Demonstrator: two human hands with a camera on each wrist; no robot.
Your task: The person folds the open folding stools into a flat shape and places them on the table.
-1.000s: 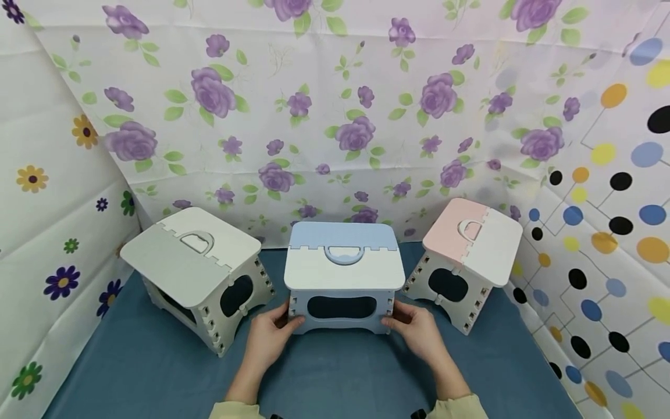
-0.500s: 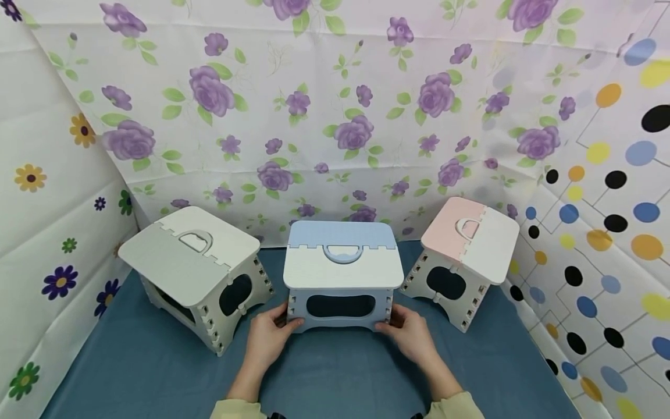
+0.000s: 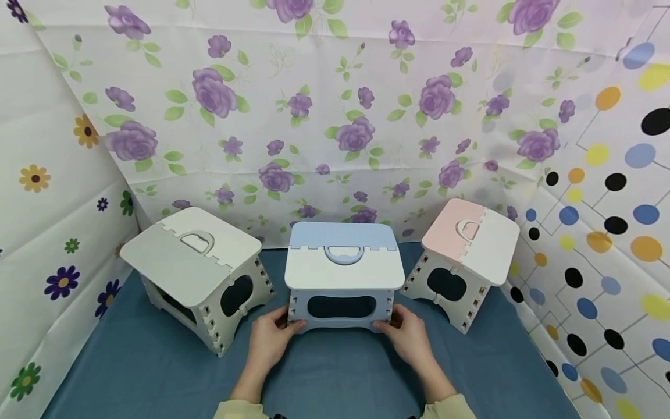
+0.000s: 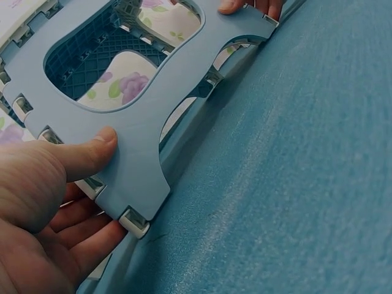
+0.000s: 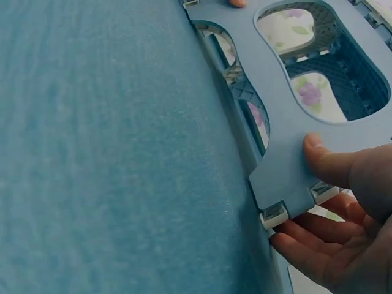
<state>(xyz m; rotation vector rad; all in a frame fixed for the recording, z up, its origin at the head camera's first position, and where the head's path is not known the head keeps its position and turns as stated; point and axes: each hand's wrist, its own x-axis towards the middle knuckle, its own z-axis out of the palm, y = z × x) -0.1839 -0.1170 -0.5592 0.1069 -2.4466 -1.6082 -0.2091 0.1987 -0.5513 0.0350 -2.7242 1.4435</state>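
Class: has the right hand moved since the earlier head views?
Yes, slightly. Against the blue stool, which keeps its place before the floral cloth, the right hand has shifted left, its thumb reaching further across the stool's front.

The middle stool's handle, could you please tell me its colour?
Light blue; the handle shows best in the head view.

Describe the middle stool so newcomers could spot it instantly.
On the blue cloth, before the purple-flowered sheet, stands a stool gripped by the left hand and right hand. Unlike the grey-and-white stool and pink-and-white stool beside it, its top is blue and white.
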